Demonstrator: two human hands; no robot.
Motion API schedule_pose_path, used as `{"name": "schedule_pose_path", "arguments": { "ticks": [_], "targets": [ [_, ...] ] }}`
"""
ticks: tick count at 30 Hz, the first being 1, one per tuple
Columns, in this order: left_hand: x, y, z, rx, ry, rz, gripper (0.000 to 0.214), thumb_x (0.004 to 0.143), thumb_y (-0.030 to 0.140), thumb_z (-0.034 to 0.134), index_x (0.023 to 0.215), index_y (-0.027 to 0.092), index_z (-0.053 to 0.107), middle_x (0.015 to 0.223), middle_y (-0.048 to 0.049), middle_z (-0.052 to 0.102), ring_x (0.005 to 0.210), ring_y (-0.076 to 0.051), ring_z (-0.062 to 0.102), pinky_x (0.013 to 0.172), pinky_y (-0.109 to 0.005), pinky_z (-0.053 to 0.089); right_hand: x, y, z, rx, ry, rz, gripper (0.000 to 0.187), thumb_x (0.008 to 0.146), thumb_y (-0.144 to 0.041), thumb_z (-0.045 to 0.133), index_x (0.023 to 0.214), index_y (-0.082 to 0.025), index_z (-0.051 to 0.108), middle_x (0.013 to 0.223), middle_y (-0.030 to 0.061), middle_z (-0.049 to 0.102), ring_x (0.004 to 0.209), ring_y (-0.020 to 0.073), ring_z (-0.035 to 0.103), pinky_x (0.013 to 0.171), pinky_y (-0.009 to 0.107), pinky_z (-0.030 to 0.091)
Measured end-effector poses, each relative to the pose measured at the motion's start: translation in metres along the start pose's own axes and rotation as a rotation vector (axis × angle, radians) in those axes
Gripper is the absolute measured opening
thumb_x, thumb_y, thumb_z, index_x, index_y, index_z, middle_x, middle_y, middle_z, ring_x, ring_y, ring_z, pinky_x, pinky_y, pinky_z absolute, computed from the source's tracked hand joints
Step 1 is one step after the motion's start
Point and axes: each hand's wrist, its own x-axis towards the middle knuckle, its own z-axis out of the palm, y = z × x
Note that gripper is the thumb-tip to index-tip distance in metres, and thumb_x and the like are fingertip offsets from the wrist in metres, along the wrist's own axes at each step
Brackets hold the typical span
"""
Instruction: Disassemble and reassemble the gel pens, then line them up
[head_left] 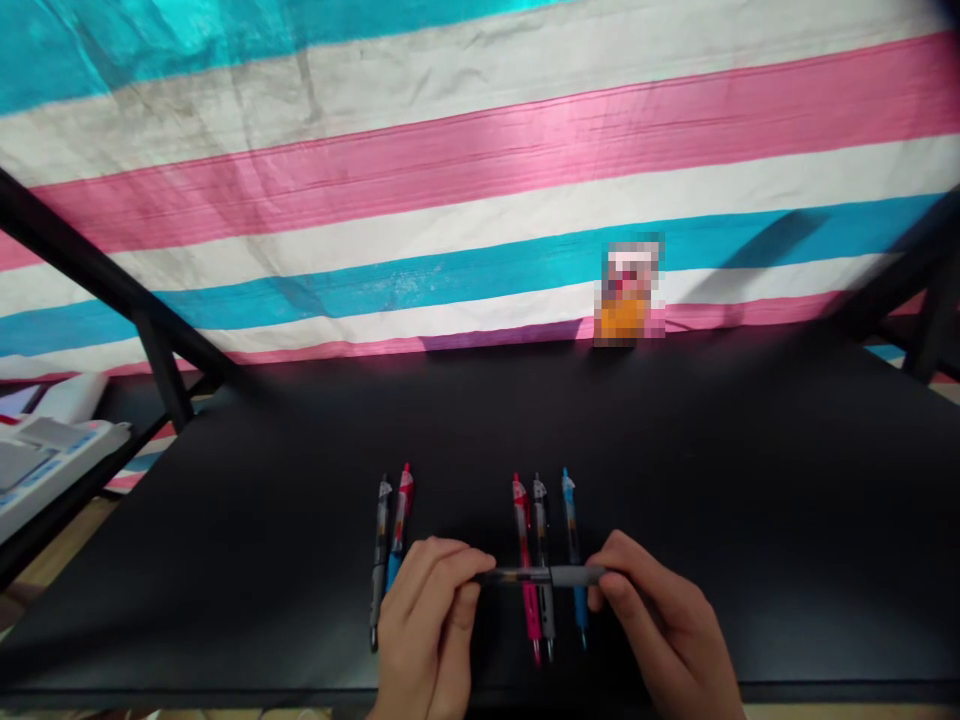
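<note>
My left hand (pixel 427 620) and my right hand (pixel 660 620) both grip a dark pen with a grey section (pixel 544 576), held level above the black tabletop (pixel 675 470). The left hand has its clear barrel end, and the right has its grey end. Standing side by side just behind it are a pink pen (pixel 526 570), a black pen (pixel 544 520) and a blue pen (pixel 574 540), their lower parts crossed by the held pen. Nearer my left hand lie a black pen (pixel 380 560) and a red-topped, blue-bottomed pen (pixel 399 525), the latter partly hidden by that hand.
An orange and white item (pixel 630 295), blurred out, stands at the table's far edge against a pink, white and blue striped cloth (pixel 480 200). Black frame bars (pixel 97 270) run along the left, above a white boxy object (pixel 52 460) beyond the table.
</note>
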Motion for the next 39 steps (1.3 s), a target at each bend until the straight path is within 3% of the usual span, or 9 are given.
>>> {"name": "schedule_pose_path", "arguments": {
  "ticks": [4,8,13,16,22,28,32,36,39],
  "targets": [
    [0.001,0.007,0.001,-0.098,0.001,-0.126,0.022,0.101,0.015,0.051,0.100,0.025,0.071,0.083,-0.0011,0.069,0.071,-0.016,0.066,0.064,-0.026,0.050,-0.001,0.003,-0.001,-0.005,-0.030,-0.026,0.026,0.104,-0.032,0.059,0.084,-0.024,0.072,0.073,-0.0004,0.059,0.063,0.0156,0.056,0.061,0.026,0.042],
    [0.000,0.008,0.003,-0.130,0.052,-0.257,0.020,0.101,0.026,0.057,0.090,0.025,0.074,0.077,-0.0011,0.068,0.068,-0.017,0.064,0.062,-0.025,0.050,-0.001,0.001,0.001,-0.023,0.028,-0.047,0.016,0.099,-0.029,0.066,0.095,-0.027,0.081,0.075,-0.0004,0.063,0.062,0.0154,0.057,0.059,0.025,0.045],
    [-0.011,0.001,0.011,-0.416,0.208,-0.558,0.016,0.096,0.036,0.072,0.108,0.025,0.075,0.079,0.0000,0.070,0.062,-0.013,0.063,0.059,-0.020,0.053,-0.002,-0.005,0.001,0.046,0.055,0.034,0.023,0.103,-0.034,0.061,0.088,-0.025,0.076,0.075,0.0000,0.060,0.065,0.0162,0.056,0.060,0.026,0.042],
    [-0.016,-0.002,0.012,-0.563,0.232,-0.612,0.016,0.095,0.037,0.075,0.102,0.023,0.074,0.073,0.0009,0.067,0.062,-0.013,0.064,0.061,-0.019,0.054,-0.003,-0.006,-0.001,0.116,0.080,0.090,0.038,0.107,-0.040,0.055,0.075,-0.022,0.063,0.075,0.0009,0.054,0.069,0.0175,0.052,0.061,0.027,0.039],
    [-0.019,-0.002,0.010,-0.574,0.261,-0.601,0.011,0.091,0.032,0.080,0.094,0.022,0.076,0.090,-0.0021,0.069,0.067,-0.011,0.067,0.066,-0.019,0.058,-0.006,-0.001,-0.002,0.147,0.029,0.108,0.050,0.113,-0.041,0.042,0.069,-0.022,0.052,0.070,0.0006,0.048,0.064,0.0169,0.045,0.060,0.031,0.034],
    [-0.015,0.000,0.009,-0.733,0.264,-0.553,0.006,0.093,0.028,0.078,0.091,0.022,0.076,0.091,-0.0024,0.067,0.066,-0.011,0.067,0.064,-0.021,0.059,-0.006,0.003,-0.001,0.154,-0.009,0.041,0.047,0.112,-0.042,0.045,0.070,-0.022,0.052,0.069,0.0000,0.047,0.065,0.0168,0.044,0.059,0.031,0.031],
    [-0.016,0.000,0.006,-0.833,0.243,-0.489,0.002,0.094,0.025,0.077,0.093,0.023,0.078,0.090,-0.0018,0.066,0.065,-0.011,0.069,0.062,-0.022,0.059,-0.002,0.001,-0.006,0.120,-0.068,-0.037,0.038,0.110,-0.040,0.048,0.078,-0.022,0.060,0.073,0.0008,0.054,0.066,0.0174,0.052,0.061,0.030,0.038],
    [-0.020,0.000,0.004,-0.830,0.300,-0.451,0.001,0.093,0.023,0.078,0.092,0.023,0.079,0.086,-0.0027,0.066,0.066,-0.013,0.069,0.060,-0.023,0.059,0.001,-0.003,-0.010,0.015,-0.136,-0.109,0.029,0.107,-0.035,0.055,0.086,-0.023,0.071,0.079,0.0037,0.068,0.069,0.0190,0.066,0.063,0.028,0.050],
    [-0.020,0.000,0.005,-0.852,0.324,-0.445,0.003,0.093,0.024,0.077,0.092,0.022,0.079,0.082,-0.0027,0.065,0.062,-0.013,0.067,0.057,-0.023,0.057,-0.001,-0.003,-0.006,-0.024,-0.019,-0.105,0.021,0.103,-0.036,0.065,0.093,-0.026,0.080,0.081,0.0037,0.073,0.067,0.0185,0.068,0.062,0.026,0.054]
  ]
}}
